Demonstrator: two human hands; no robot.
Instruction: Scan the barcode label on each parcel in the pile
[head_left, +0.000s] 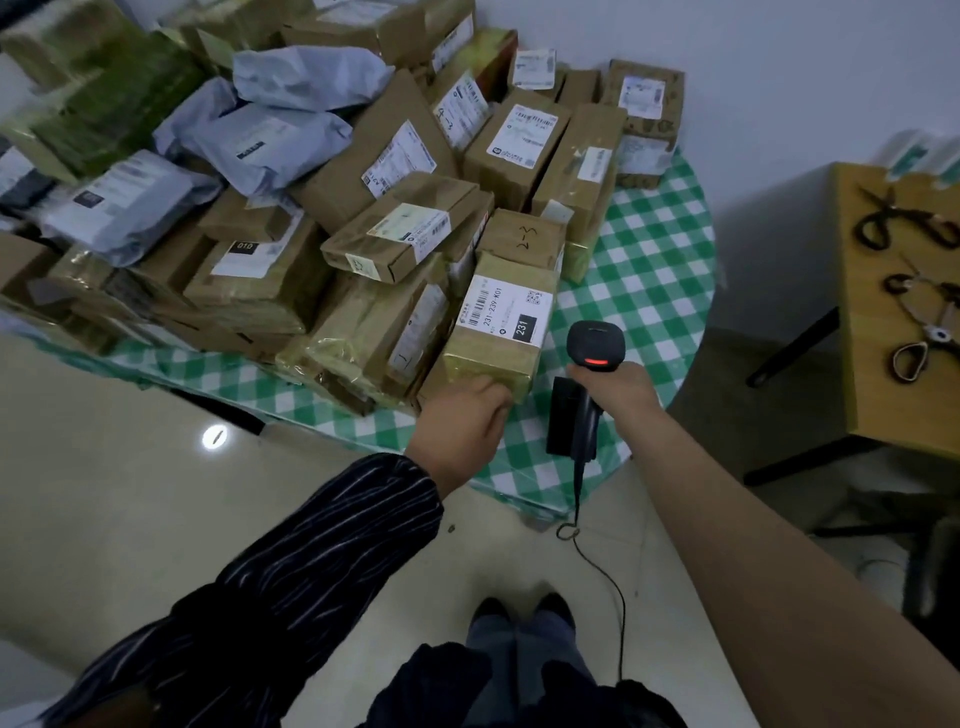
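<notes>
A taped brown parcel (491, 358) lies at the near edge of the pile, its white barcode label (506, 314) marked 231 facing up. My left hand (460, 415) grips the parcel's near lower corner. My right hand (615, 387) holds a black barcode scanner (595, 345) by its handle, just right of the parcel, with a red light glowing on its head. The scanner's black cable (602, 566) hangs down to the floor. The pile of parcels (337, 208), brown boxes and grey mailer bags, covers the table behind.
A green and white checked tablecloth (649, 270) covers the round table. A black scanner stand (563, 423) sits on it near the edge. A wooden side table (883, 332) at the right carries several scissors (904, 223). Pale floor tiles lie below.
</notes>
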